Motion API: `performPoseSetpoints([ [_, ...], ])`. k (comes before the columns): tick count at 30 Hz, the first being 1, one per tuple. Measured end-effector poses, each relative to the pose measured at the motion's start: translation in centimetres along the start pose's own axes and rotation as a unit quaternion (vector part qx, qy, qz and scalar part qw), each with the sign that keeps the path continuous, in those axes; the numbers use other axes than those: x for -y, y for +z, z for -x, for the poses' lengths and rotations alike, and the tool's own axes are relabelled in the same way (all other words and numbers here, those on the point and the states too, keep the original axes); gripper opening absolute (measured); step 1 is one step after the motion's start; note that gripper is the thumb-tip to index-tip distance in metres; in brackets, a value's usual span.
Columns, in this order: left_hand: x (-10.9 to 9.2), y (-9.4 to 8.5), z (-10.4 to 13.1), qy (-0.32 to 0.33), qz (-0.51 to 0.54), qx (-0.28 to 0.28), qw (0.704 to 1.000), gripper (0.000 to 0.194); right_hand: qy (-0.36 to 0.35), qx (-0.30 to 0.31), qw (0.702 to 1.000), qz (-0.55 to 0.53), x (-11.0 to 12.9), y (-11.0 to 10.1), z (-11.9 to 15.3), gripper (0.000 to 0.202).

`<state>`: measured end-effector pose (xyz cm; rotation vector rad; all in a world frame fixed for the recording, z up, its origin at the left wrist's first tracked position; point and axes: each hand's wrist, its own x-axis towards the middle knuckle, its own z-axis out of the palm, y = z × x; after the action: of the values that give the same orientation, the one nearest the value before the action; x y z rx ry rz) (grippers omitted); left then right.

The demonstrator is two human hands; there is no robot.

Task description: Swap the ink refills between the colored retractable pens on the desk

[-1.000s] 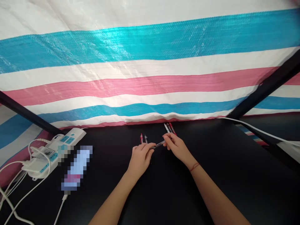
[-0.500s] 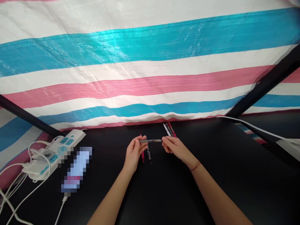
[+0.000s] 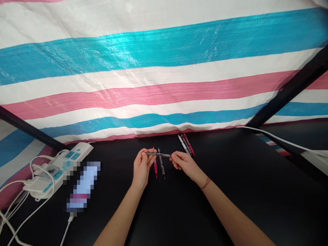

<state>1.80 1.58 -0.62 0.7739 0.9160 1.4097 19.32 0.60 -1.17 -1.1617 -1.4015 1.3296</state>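
A grey pen with a clear barrel (image 3: 161, 155) is held nearly level above the black table. My left hand (image 3: 142, 165) pinches its grey left end, and my right hand (image 3: 185, 164) is closed on its right end. Under and between the hands, a red pen (image 3: 155, 166) and a grey pen (image 3: 162, 165) lie on the table. Beyond my right hand lie a white pen (image 3: 182, 143), a dark pen (image 3: 187, 145) and another red pen (image 3: 189, 145), side by side.
A white power strip (image 3: 74, 156) with plugs and cables is at the left, beside a blurred phone (image 3: 83, 186) on a cable. A striped sheet (image 3: 164, 92) hangs behind the black table (image 3: 174, 212). Dark posts slant at both sides; a white cable (image 3: 276, 135) runs right.
Both hands have moved left with the held pen, whose right end now tips slightly lower. More of the white, dark and red pens behind my right hand shows.
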Motion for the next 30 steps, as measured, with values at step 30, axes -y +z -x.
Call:
performPoseSetpoints([
  [30,-0.4,0.4,0.3,0.027,0.039,-0.006,0.999,0.029,0.171,0.039,0.961,-0.215,0.4,1.3,0.3,0.036],
])
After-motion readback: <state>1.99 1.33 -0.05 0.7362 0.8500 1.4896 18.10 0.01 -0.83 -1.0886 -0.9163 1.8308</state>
